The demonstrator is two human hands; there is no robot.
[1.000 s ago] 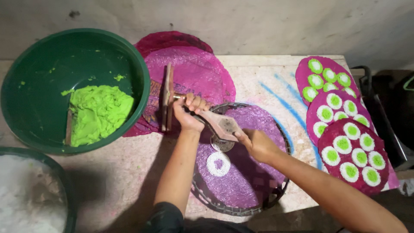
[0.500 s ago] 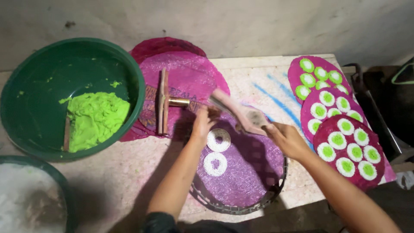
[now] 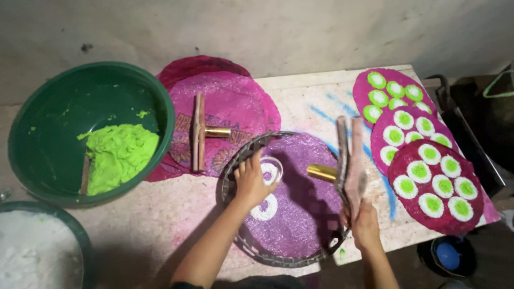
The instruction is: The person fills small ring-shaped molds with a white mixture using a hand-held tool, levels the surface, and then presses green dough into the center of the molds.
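My left hand (image 3: 250, 182) rests with its fingers on a clear ring mould (image 3: 270, 170) over a white disc on the purple-lined round tray (image 3: 316, 214). A second white ring-shaped disc (image 3: 263, 207) lies just below it. My right hand (image 3: 365, 223) grips the lower end of a wooden press with a brass tube (image 3: 345, 163), held upright above the tray's right side. Another wooden press with a brass tube (image 3: 202, 132) lies on the pink round mat (image 3: 235, 101).
A big green basin (image 3: 48, 123) at left holds bright green dough (image 3: 119, 154) and a stick. A basin of white flour (image 3: 32, 251) sits at lower left. Three red-purple mats with several white-and-green discs (image 3: 428, 171) lie at right. A blue bucket (image 3: 448, 256) stands below the table edge.
My right hand has lifted the press off the tray and swung it right and upright. My left hand moved down onto the ring mould; two white discs now lie on the tray.
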